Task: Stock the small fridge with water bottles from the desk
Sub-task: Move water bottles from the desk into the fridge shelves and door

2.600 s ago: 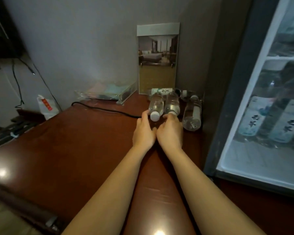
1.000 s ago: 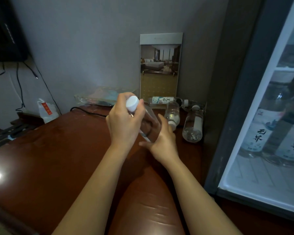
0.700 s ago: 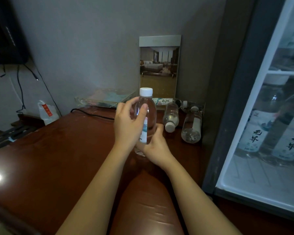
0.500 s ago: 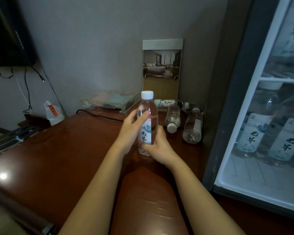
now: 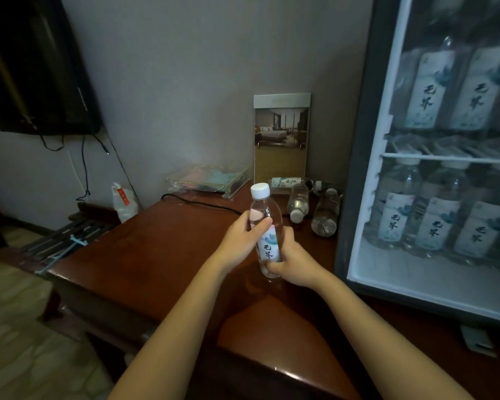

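A clear water bottle (image 5: 267,226) with a white cap stands upright above the brown desk (image 5: 162,255), held by both hands. My left hand (image 5: 240,241) wraps its upper body and my right hand (image 5: 293,262) grips its base. Three more bottles lie at the back of the desk: one (image 5: 298,202) with its cap toward me, one (image 5: 325,216) beside the fridge, one (image 5: 286,181) crosswise behind them. The small fridge (image 5: 355,197) stands open on the right, with several labelled bottles (image 5: 433,217) on its two shelves.
A framed room photo (image 5: 281,140) leans on the wall behind the bottles. A clear tray (image 5: 208,179) and a black cable (image 5: 197,203) lie at the desk's back. A wall-mounted screen (image 5: 38,67) hangs upper left, a small white bag (image 5: 124,202) below it.
I picked one lying bottle up off the desk and turned it upright. Both hands now hold it nearer to me, and my view has swung up and toward the fridge.
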A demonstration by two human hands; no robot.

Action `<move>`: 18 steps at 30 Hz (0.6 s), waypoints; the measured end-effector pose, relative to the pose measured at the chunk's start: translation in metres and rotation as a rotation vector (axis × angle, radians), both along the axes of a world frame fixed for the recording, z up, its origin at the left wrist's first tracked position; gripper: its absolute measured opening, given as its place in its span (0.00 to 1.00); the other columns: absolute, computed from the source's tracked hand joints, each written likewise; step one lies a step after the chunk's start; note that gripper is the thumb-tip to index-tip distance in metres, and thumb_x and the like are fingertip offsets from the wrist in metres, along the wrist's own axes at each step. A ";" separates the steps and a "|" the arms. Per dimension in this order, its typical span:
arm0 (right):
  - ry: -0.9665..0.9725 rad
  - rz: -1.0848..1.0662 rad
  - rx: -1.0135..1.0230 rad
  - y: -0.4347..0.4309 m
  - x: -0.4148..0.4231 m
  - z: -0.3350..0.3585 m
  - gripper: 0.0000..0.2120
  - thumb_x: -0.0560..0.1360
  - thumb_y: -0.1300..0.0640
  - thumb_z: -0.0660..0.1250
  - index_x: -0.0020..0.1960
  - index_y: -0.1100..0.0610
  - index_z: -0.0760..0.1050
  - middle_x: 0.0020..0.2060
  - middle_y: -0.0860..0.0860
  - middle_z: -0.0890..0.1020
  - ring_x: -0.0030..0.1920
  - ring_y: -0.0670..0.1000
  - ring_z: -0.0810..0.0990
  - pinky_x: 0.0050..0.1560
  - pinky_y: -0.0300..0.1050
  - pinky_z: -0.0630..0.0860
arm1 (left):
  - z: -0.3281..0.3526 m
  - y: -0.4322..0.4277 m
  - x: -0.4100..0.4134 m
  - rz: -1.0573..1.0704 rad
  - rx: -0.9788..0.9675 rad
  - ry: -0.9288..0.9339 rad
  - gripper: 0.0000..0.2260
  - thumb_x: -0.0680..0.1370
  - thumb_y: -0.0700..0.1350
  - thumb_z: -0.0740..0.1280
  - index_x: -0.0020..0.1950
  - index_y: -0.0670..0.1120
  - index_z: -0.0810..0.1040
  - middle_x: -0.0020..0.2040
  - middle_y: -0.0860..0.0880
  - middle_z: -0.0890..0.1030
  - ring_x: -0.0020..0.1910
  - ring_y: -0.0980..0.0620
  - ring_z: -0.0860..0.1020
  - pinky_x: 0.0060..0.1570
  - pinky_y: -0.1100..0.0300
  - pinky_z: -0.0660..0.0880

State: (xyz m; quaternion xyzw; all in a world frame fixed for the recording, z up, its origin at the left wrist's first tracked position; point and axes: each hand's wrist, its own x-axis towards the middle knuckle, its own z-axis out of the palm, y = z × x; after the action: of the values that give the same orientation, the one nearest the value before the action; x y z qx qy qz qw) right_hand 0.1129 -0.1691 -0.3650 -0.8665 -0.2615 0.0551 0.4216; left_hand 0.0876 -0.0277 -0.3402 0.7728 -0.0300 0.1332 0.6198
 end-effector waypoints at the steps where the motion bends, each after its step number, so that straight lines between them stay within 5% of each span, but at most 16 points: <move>1: -0.012 0.008 -0.006 -0.005 -0.010 0.000 0.32 0.69 0.58 0.71 0.65 0.58 0.55 0.57 0.54 0.75 0.57 0.54 0.77 0.57 0.52 0.75 | -0.001 -0.003 -0.010 -0.008 0.000 -0.001 0.12 0.77 0.48 0.66 0.58 0.46 0.75 0.55 0.47 0.81 0.54 0.51 0.79 0.54 0.56 0.75; 9: 0.012 0.028 0.079 -0.050 -0.090 0.006 0.33 0.70 0.57 0.72 0.67 0.54 0.54 0.53 0.50 0.77 0.51 0.49 0.80 0.51 0.47 0.79 | -0.002 -0.043 -0.081 -0.037 -0.056 0.020 0.09 0.78 0.52 0.63 0.53 0.48 0.75 0.51 0.46 0.81 0.51 0.48 0.80 0.53 0.51 0.76; 13: 0.035 -0.023 0.117 -0.085 -0.122 0.005 0.37 0.71 0.56 0.71 0.70 0.54 0.51 0.52 0.48 0.76 0.52 0.49 0.80 0.53 0.46 0.79 | -0.003 -0.066 -0.110 -0.176 -0.076 0.080 0.07 0.79 0.51 0.61 0.55 0.52 0.73 0.51 0.52 0.81 0.50 0.55 0.81 0.45 0.61 0.79; 18: 0.038 -0.084 0.145 -0.133 -0.150 0.004 0.37 0.72 0.55 0.71 0.71 0.54 0.51 0.55 0.48 0.74 0.53 0.46 0.78 0.52 0.40 0.78 | -0.009 -0.102 -0.128 -0.268 -0.002 0.120 0.12 0.77 0.51 0.63 0.59 0.53 0.70 0.55 0.53 0.80 0.52 0.56 0.80 0.49 0.59 0.76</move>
State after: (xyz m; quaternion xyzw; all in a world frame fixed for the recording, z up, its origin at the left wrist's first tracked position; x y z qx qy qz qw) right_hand -0.0376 -0.3023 -0.3610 -0.8427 -0.2201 0.0349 0.4901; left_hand -0.0402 -0.1298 -0.3488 0.7677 -0.0958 0.0027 0.6336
